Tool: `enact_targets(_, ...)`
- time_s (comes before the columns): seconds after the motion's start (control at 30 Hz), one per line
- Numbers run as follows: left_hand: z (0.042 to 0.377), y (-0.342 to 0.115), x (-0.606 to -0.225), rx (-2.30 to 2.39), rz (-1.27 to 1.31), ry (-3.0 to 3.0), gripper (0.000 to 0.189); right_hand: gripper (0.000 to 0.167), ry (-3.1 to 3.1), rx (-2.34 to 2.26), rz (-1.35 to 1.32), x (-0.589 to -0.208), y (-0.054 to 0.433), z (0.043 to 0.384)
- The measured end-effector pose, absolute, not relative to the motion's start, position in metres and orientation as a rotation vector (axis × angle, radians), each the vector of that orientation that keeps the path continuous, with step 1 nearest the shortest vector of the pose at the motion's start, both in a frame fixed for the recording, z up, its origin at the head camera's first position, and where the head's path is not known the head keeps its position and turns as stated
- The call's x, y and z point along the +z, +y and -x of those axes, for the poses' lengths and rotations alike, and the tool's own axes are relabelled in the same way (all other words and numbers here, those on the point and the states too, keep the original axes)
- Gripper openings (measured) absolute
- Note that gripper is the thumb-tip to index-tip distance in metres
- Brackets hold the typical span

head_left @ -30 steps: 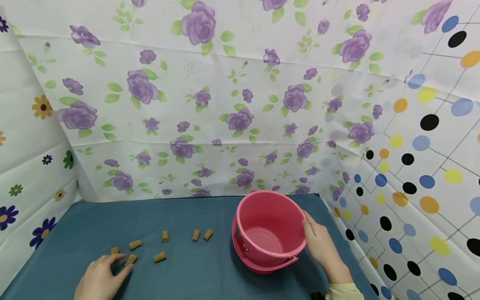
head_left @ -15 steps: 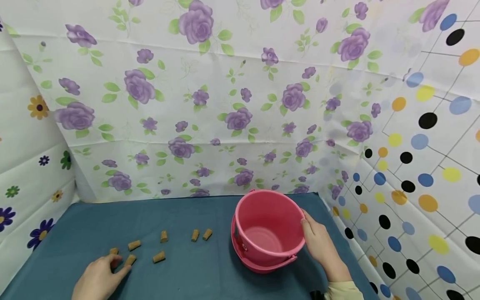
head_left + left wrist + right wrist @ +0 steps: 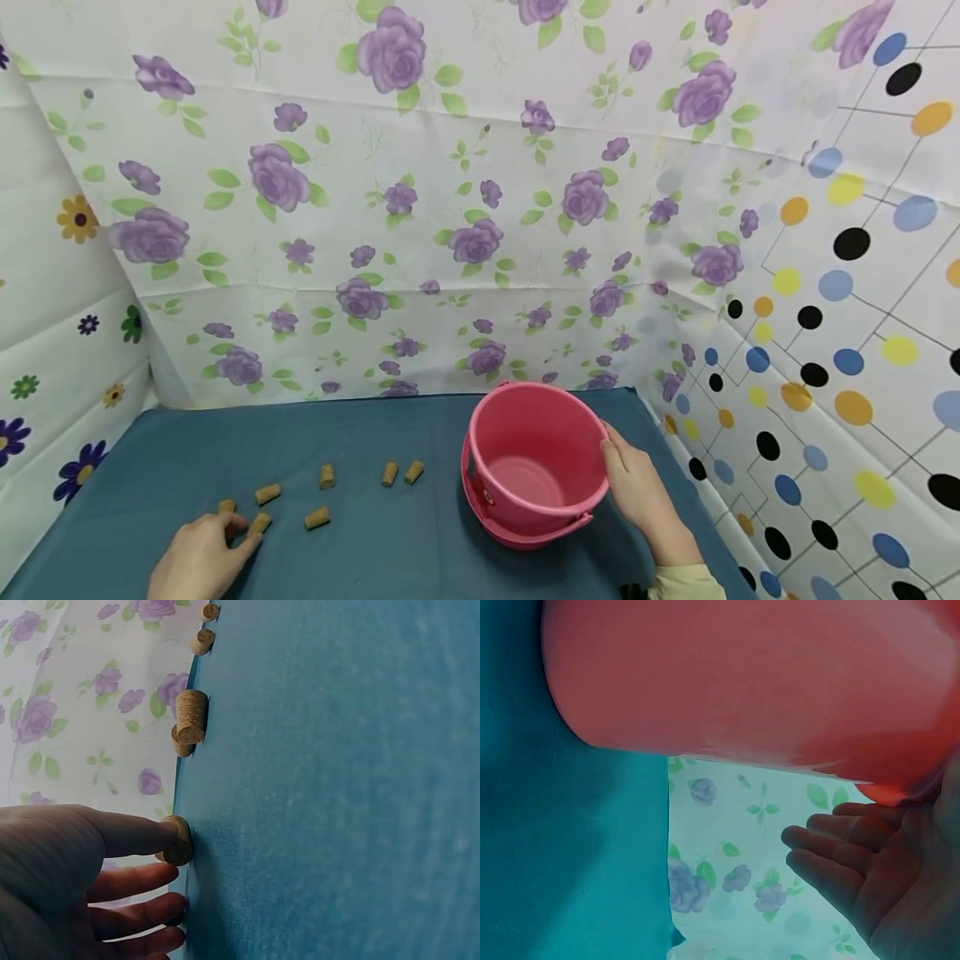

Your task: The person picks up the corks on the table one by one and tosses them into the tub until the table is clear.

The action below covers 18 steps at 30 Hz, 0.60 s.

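Note:
My left hand (image 3: 197, 554) is low over the left side of the table, thumb and fingers about a small brown cork (image 3: 260, 523). The left wrist view has the thumb pressed on that cork (image 3: 178, 841), with the other fingers spread below it. Another cork (image 3: 227, 505) sits just beyond the fingertips, partly hidden. On the right, my right hand (image 3: 636, 482) holds a pink bucket (image 3: 525, 467) by its rim, its mouth tilted toward me. In the right wrist view, the fingers (image 3: 832, 855) stretch along beneath the bucket's side (image 3: 727, 682).
Several more corks lie scattered on the blue cloth (image 3: 375, 554), among them one cork (image 3: 317, 518) near the left hand and a pair nearer the bucket. The bucket's handle (image 3: 525, 542) hangs down in front. Patterned curtains (image 3: 420, 208) enclose the back and both sides.
My left fingertips have drawn in slightly around the cork. The right hand and the bucket stay where they were; the head view shifts a little.

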<state>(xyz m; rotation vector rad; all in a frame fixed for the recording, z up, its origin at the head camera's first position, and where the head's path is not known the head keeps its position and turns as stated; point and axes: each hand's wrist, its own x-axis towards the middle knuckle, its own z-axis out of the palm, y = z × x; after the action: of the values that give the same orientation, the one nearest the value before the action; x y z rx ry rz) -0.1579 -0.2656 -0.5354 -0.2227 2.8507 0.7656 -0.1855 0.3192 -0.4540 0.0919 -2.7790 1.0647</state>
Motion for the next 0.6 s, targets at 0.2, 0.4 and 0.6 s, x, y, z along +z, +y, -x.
enact_targets(0.2,0.1581,-0.2643,-0.5377,0.748,0.202,2.887,0.027,0.056,-2.783,1.047,-0.101,-0.4542,0.3193,0.1861)
enact_targets(0.4,0.1589,-0.2631,-0.5390,0.734,0.213,2.911,0.024,0.057,-2.788,1.049,-0.096,-0.4542,0.3191,0.1865)
enact_targets(0.6,0.1594,-0.2631,-0.5389,0.729,0.213,2.914,0.021,0.057,-2.773,1.056,-0.101,-0.4558,0.3190,0.1866)
